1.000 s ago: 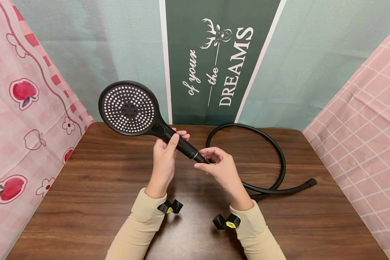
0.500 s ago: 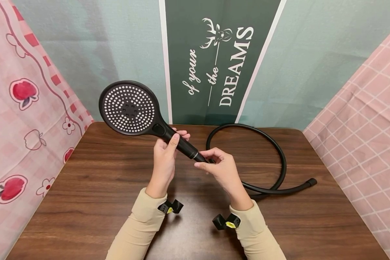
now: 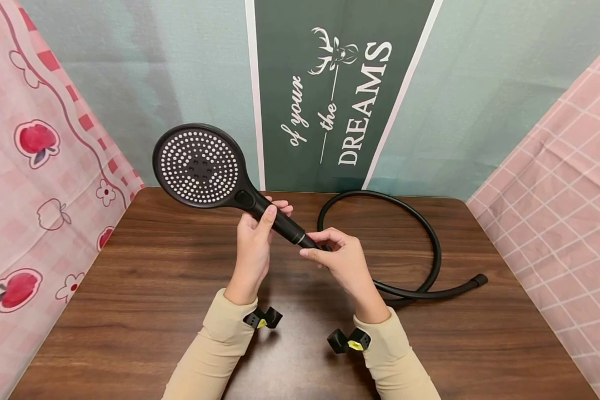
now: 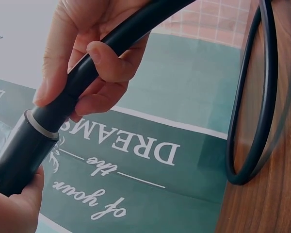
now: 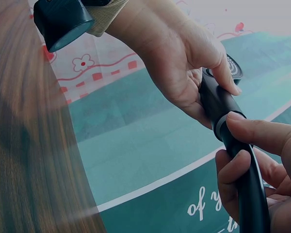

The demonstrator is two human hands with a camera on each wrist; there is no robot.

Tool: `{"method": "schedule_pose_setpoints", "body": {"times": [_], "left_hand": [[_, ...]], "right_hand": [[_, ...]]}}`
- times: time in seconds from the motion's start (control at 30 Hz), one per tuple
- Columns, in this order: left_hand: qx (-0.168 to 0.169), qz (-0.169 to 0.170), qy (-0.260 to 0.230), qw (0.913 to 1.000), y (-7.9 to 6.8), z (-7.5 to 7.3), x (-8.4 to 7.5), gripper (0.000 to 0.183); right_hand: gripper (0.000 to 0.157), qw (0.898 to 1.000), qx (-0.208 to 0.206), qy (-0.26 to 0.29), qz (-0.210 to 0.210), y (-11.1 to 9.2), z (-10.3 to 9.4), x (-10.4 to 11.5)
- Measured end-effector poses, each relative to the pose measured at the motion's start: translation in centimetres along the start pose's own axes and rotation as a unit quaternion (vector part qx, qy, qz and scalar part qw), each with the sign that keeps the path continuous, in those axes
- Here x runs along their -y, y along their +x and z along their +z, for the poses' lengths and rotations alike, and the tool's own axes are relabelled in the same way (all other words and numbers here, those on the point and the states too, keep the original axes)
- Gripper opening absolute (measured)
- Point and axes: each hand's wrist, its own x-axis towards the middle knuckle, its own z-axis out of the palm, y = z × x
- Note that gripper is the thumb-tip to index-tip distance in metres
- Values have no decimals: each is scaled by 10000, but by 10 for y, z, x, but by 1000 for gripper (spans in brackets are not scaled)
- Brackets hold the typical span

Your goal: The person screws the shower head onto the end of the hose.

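Observation:
A black shower head [image 3: 200,166] with pale nozzles is held up over the table, its round face toward the head camera and its handle slanting down to the right. My left hand [image 3: 254,244] grips the handle, thumb along the front. At the handle's lower end, my right hand [image 3: 342,258] pinches the black hose's end fitting [image 4: 53,109] between thumb and fingers. The fitting lines up with the handle, and a light ring [image 4: 41,127] shows at the joint. Beyond the fitting, the right fingers also curl around the shower hose [image 5: 252,194] in the right wrist view.
The rest of the hose [image 3: 434,244] loops over the brown wooden table [image 3: 130,311] on the right, its free end [image 3: 479,280] pointing right. A green and teal cloth [image 3: 300,166] hangs behind; pink patterned cloths [image 3: 45,211] flank the table.
The right hand's fingertips have shifted slightly on the hose fitting. The left hand, the shower head and the hose loop look nearly the same.

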Motion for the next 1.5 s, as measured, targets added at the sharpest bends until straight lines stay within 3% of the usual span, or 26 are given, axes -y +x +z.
{"method": "schedule_pose_setpoints", "body": {"times": [0.83,1.13,1.5], "left_hand": [[-24,34,19,10000,1,0,1,31],[-4,15,33,10000,0,0,0,17],[6,-40,-44,10000,1,0,-1,24]], "right_hand": [[32,9996,42,-94,282,0,-1,2],[30,9997,99,-164,180,0,-1,1],[36,9992,299,-222,163,0,-1,3]]}}
